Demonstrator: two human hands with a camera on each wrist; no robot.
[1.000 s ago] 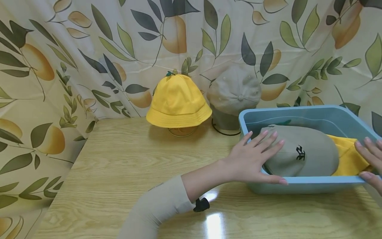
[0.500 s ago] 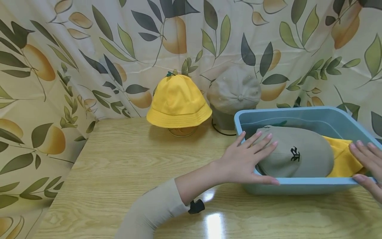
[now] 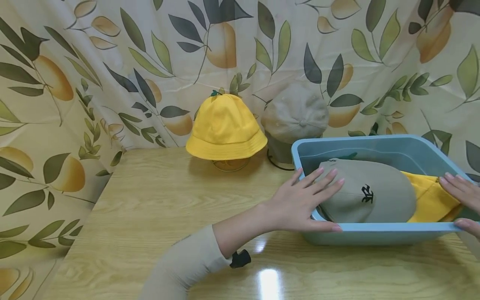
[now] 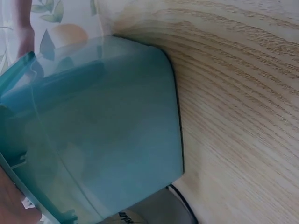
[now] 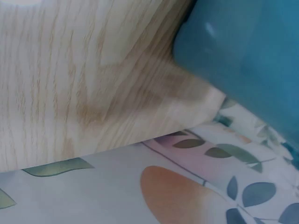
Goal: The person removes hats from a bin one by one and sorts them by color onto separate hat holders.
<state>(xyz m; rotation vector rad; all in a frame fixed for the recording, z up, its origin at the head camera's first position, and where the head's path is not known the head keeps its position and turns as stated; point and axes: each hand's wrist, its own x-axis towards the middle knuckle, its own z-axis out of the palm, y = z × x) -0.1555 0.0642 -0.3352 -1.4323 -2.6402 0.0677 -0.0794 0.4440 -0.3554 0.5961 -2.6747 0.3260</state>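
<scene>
In the head view, a blue plastic tub (image 3: 378, 227) stands on the table at the right. Inside it lie a grey-green baseball cap (image 3: 386, 179) with black embroidery and a folded yellow hat (image 3: 431, 196) to its right. My left hand (image 3: 300, 204) spreads straight fingers over the tub's left front corner, its thumb along the front rim. At the opposite end my right hand (image 3: 466, 196), cut off by the frame edge, rests with extended fingers over the right rim. The left wrist view shows the tub's outer side wall (image 4: 107, 126) with fingertips at its edge.
Behind the tub, a grey cap (image 3: 298, 112) sits on a dark stand. A yellow bucket hat (image 3: 226, 127) on a wire stand is left of it. Fruit-and-leaf patterned cloth (image 3: 180, 54) walls the back and left of the wooden table (image 3: 161, 200).
The tub has slid a little to the left with the caps inside, and both hands have travelled with it. The two hats on stands have stayed in place.
</scene>
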